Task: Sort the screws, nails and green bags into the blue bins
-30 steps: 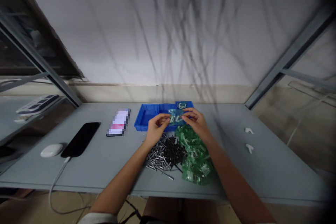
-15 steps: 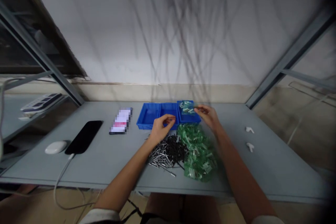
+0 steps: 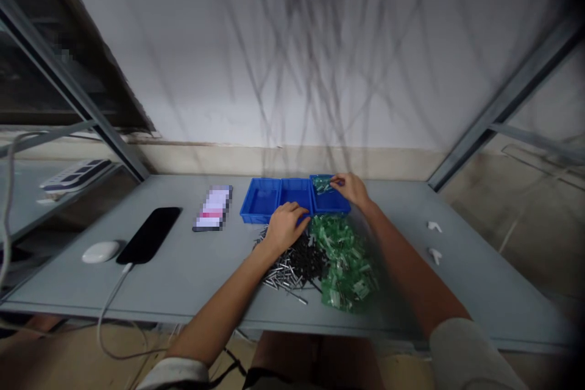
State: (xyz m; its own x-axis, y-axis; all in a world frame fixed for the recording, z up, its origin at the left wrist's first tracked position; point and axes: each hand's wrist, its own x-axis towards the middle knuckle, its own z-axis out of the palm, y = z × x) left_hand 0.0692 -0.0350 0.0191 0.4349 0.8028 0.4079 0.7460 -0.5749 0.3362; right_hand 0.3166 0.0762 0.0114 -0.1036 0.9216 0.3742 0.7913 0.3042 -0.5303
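My right hand [image 3: 351, 189] reaches into the right-hand blue bin [image 3: 333, 202]. Its thumb and fingertips are pinched at the edge of a small green plastic packet [image 3: 322, 183] at the back of that bin. My left hand [image 3: 287, 225] hovers at the front of the middle blue bin [image 3: 296, 190], fingers loosely bent with the thumb apart, and nothing shows in it. Below it lies a heap of black pieces [image 3: 309, 261] beside silver pins [image 3: 282, 274]. To their right is a pile of green plastic packets [image 3: 345, 262] with small parts inside.
A third blue bin [image 3: 262, 200] joins the row at left. Further left lie a phone with a lit screen [image 3: 214, 207], a dark phone [image 3: 150, 234] on a white cable [image 3: 112, 298], and a white case [image 3: 100, 251]. Two white earbuds [image 3: 434, 226] rest at right. Metal posts flank the table.
My right hand has moved slightly left and back, and the packet in the right bin sits further back. The left hand has shifted a little right and down, its fingers less curled.
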